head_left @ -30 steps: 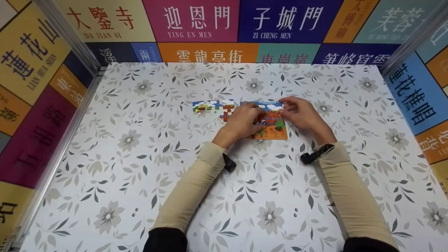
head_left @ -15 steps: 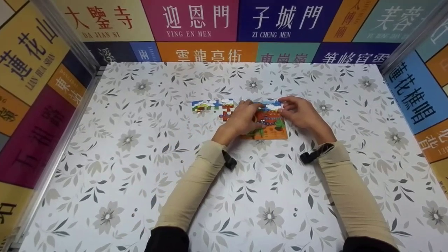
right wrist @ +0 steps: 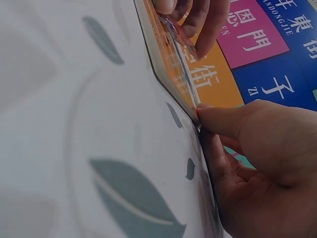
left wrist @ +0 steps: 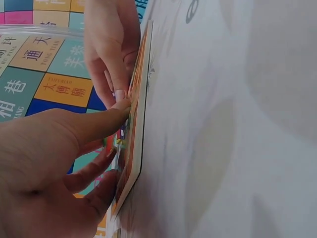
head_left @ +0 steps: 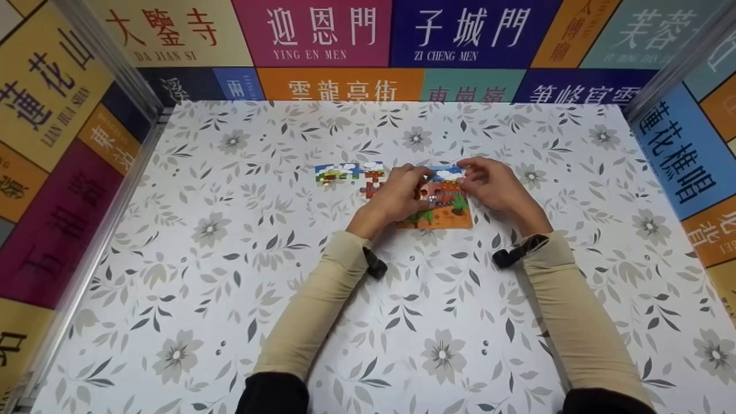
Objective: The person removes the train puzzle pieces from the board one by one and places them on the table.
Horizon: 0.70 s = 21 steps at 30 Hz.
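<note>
A puzzle board [head_left: 445,217] with a desert picture lies flat on the table, its upper left part covered by my left hand [head_left: 394,198]. Between the thumb and fingers of that hand is a reddish puzzle piece [head_left: 430,190], tilted over the board; it also shows in the right wrist view as a red piece [right wrist: 181,35]. At the board's upper right corner, my right hand [head_left: 494,184] grips the edge with thumb and curled index finger. The right wrist view shows that thumb [right wrist: 223,119] against the board's corner.
Left of the board lie joined sky-coloured pieces [head_left: 336,172] and, beside my left hand, a red-and-cloud group [head_left: 372,179]. The flowered tabletop [head_left: 230,299] is bordered by printed panels [head_left: 316,31] at the back and sides.
The piece in my left hand has turned, so more of its reddish face shows. My left fingers have shifted slightly; my right hand stays at the corner.
</note>
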Available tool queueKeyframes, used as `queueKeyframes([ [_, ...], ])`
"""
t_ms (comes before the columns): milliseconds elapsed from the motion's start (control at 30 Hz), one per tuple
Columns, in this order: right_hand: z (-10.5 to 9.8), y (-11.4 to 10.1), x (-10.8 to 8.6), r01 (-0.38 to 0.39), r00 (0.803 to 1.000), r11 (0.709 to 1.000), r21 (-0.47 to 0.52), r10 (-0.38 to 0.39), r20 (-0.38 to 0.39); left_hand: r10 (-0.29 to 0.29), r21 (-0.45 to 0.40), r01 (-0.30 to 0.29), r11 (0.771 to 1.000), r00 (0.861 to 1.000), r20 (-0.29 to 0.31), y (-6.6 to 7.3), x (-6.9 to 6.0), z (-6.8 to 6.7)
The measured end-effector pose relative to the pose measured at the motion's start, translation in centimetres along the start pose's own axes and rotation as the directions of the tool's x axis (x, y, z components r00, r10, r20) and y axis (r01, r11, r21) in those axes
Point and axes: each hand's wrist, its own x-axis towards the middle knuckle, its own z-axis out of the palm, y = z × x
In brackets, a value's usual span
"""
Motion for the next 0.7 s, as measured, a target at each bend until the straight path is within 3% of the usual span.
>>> queueKeyframes([
  [233,0.0,0.0,0.0,0.000,1.000,1.000,0.004,0.000,0.002,0.048,-0.038,-0.047,0.998,0.999,0.011,-0.1,-0.3,-0.4],
  [500,0.1,0.1,0.0,0.028,1.000,1.000,-0.003,-0.028,-0.010,0.102,0.083,-0.106,0.991,0.993,0.058,0.0,-0.6,-1.5],
  [700,0.1,0.2,0.1,0.032,0.999,0.999,0.006,-0.032,-0.016,0.071,0.109,-0.073,0.991,0.997,0.016,0.0,-0.8,-1.4],
])
